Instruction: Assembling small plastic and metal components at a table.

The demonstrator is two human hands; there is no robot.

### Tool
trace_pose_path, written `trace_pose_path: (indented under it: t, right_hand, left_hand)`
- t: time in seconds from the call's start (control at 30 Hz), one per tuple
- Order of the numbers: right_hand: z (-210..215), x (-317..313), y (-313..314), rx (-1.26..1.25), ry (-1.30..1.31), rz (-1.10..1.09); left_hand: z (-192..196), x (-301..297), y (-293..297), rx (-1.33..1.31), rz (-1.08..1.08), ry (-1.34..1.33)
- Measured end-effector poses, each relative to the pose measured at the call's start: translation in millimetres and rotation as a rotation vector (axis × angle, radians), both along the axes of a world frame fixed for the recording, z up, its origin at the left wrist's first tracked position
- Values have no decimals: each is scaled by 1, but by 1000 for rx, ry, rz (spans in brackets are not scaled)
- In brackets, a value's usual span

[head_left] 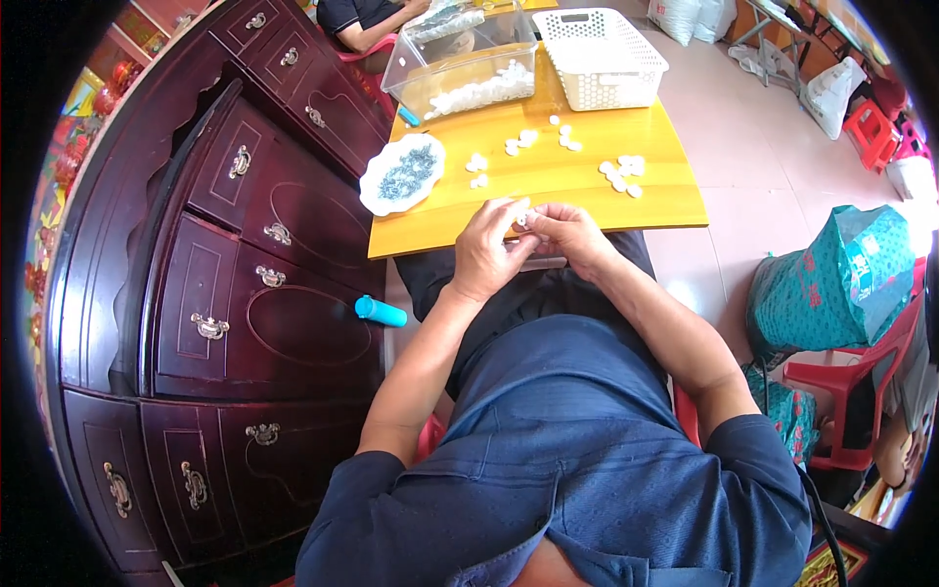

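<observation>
Fingers cover much of the small white piece (522, 220) held between the two hands, so its full outline and underside cannot be made out. The left hand (482, 248) is curled narrow around one side of it; the right hand (571, 235) pinches the other side between thumb and bent fingers. Beyond the left hand, a co-worker (360, 22) is cut off by the upper edge.

The hands are at the near edge of a yellow wood-grain table (548, 181). Just left of the left hand is a scalloped white dish (371, 188) of dark, fine bits, too small to tell apart. Farther beyond the hands are a clear plastic bin (469, 67) with white pieces inside and a perforated white basket (614, 90). Left of the left hand rises a dark red wooden cabinet (303, 323); well right of the right hand, a teal bag (807, 289) slumps above pale floor tiles (729, 220).

The held piece looks bright white, like the rounded loose pieces (619, 184) clustered beyond both hands.
</observation>
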State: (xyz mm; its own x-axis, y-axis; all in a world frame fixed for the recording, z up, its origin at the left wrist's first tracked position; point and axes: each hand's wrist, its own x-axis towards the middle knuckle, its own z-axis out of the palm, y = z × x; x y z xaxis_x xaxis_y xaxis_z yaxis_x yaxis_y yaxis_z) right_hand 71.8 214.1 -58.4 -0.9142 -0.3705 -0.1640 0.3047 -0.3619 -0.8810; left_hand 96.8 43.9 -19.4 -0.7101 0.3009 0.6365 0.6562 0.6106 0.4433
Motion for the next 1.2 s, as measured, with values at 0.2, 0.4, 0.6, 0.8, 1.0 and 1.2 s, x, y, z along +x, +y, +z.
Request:
trace_pose_path:
  t: [0.2,0.4,0.6,0.8,1.0,1.2]
  right_hand:
    - [1,2,0,-67,-44,17]
    - [-1,1,2,-140,-93,43]
    - [-2,5,-3,-153,-68,1]
    - [-6,4,-3,-184,-58,-12]
    - [-3,5,-4,-178,-53,-42]
    - [0,8,-6,-140,-20,-81]
  left_hand:
    - [-6,-6,-4,-28,15,41]
    - [-2,-5,-5,41,-54,-61]
    - [-2,-2,-3,83,-10,-61]
    - [-4,-3,-3,73,-3,-32]
    - [-3,-4,-6,49,-18,-29]
    - [-3,-2,-5,26,-8,-45]
